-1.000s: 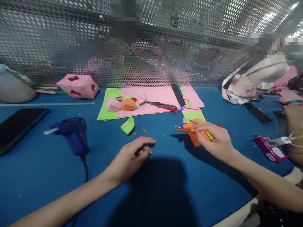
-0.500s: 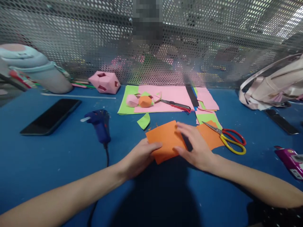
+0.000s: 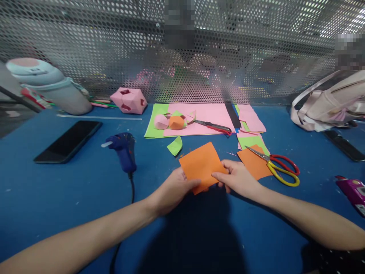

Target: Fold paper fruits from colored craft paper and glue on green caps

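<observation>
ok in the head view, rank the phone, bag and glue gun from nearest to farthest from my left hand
Nearest to the left hand first:
1. Glue gun, just to its left and farther back
2. Phone, left of the glue gun
3. Bag, far right, near the mesh

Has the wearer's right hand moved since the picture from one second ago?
Yes: the right hand moved left. It was well right of the black strip; now it is nearly straight in front of it.
</observation>
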Demonstrator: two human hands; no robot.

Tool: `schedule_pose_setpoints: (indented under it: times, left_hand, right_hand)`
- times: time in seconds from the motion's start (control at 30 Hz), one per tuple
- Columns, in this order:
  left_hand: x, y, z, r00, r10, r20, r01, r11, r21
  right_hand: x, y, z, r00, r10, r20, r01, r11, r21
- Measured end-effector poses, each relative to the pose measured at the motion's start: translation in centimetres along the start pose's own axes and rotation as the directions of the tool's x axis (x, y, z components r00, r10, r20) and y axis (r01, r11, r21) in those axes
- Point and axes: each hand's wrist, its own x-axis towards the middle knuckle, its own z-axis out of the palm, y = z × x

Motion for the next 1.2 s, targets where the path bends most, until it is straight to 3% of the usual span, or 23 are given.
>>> schedule_pose_setpoints:
  times: [0.27,0.33,0.4,0.47,0.53,0.6,0.67,0.77,0.83,0.97,1.07,1.2]
  left_hand:
    - [0.6,-0.1,-1.1,0.999,0.023,-0.024,-0.022,0.999,0.037]
    - [0.8,0.0,-1.5,0.998,0.035,-0.057,-0.027,0.991,0.131]
    - [1.0,0.2,-2.0,0.989,0.075,-0.129,-0.030,0.946,0.323]
    - [0.8,0.7,-2.6,0.965,0.178,-0.192,-0.032,0.807,0.590]
    - [0.4,1.4,-3.0,0.937,0.312,-0.156,-0.042,0.546,0.837]
    - [0.1,2.0,-3.2,0.899,0.437,-0.036,-0.075,0.233,0.970]
    - [0.1,2.2,-3.2,0.849,0.510,0.141,-0.157,-0.013,0.988]
    - [1.0,1.4,-3.1,0.797,0.453,0.399,-0.343,-0.204,0.917]
    - [1.9,0.6,-3.1,0.822,0.360,0.442,-0.373,-0.247,0.894]
    - [3.0,-0.6,-3.8,0.882,0.261,0.393,-0.316,-0.291,0.903]
    - [2.7,-0.7,-4.7,0.899,0.243,0.364,-0.284,-0.308,0.908]
    - [1.3,-0.3,-5.3,0.902,0.280,0.330,-0.259,-0.260,0.930]
  right_hand:
    - [0.3,0.7,-1.3,0.999,-0.006,0.043,0.008,0.999,-0.044]
    - [0.3,1.1,-1.5,0.997,-0.081,-0.014,0.077,0.981,-0.178]
    - [0.2,1.4,-1.8,0.965,-0.239,-0.104,0.178,0.897,-0.405]
    - [0.1,1.6,-2.0,0.901,-0.420,-0.106,0.266,0.730,-0.629]
    - [0.0,1.6,-2.3,0.849,-0.529,-0.011,0.341,0.562,-0.754]
    - [0.1,1.4,-2.3,0.820,-0.566,0.087,0.400,0.458,-0.794]
    - [0.6,1.1,-2.1,0.805,-0.572,0.157,0.438,0.394,-0.808]
    - [2.0,0.7,-1.1,0.786,-0.581,0.214,0.458,0.314,-0.832]
    - [3.2,0.7,0.0,0.773,-0.586,0.243,0.467,0.267,-0.843]
    - [4.9,1.2,1.6,0.776,-0.551,0.307,0.490,0.221,-0.843]
    - [4.9,1.7,1.2,0.806,-0.524,0.274,0.438,0.218,-0.872]
    - [3.4,2.0,-0.4,0.844,-0.497,0.203,0.357,0.237,-0.904]
